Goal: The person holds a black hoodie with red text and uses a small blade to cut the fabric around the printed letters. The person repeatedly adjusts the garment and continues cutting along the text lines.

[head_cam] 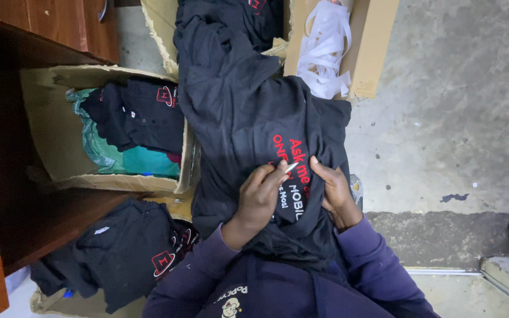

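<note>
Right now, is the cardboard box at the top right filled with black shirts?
No. The cardboard box at the top right holds white strips, while the black shirts lie in the boxes to its left.

Dim, cool light; the concrete floor (455, 88) right of the shirt (248, 112) is brightest. The wooden shelf (25, 212) left lies in deep shadow. Black cloth loses detail; focus fairly sharp.

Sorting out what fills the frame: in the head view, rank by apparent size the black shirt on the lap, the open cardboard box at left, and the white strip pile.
1. Black shirt, though nearest the camera.
2. Cardboard box.
3. White strip pile.
</note>
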